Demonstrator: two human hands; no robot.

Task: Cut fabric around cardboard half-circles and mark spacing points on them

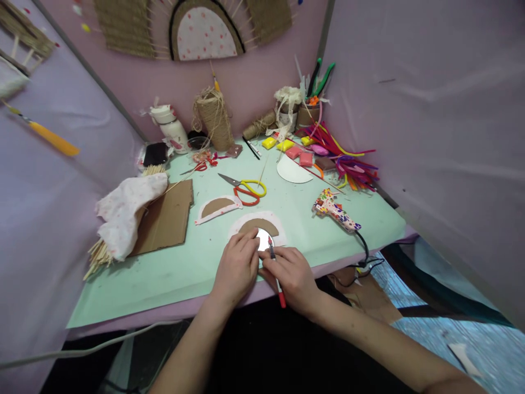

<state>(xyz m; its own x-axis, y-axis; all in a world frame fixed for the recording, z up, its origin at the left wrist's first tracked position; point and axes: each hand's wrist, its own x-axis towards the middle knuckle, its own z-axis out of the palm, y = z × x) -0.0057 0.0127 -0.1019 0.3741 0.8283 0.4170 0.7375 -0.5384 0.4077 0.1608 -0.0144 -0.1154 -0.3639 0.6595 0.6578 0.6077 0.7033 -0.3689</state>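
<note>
My right hand (293, 273) is closed around a slim pen (280, 291) with a red end, its other end over a small round mirror-like disc (263, 238). My left hand (238, 264) presses its fingers together on the disc's left edge, holding it. Behind both hands, a cardboard half-ring (266, 224) lies on pale dotted cloth (281, 221); the disc and my fingers cover its lower part. To the left is a smaller cardboard half-circle (216, 207) with cloth folded round its edge. Yellow-and-red-handled scissors (248, 190) lie open beyond it.
A floral glue gun (336, 212) lies at right, its cord over the table edge. Cardboard (168, 221), dotted cloth (123, 213) and sticks are at left. A twine cone (213, 120), bottle (170, 128), white half-disc (293, 169) and pipe cleaners (356, 164) stand or lie farther back.
</note>
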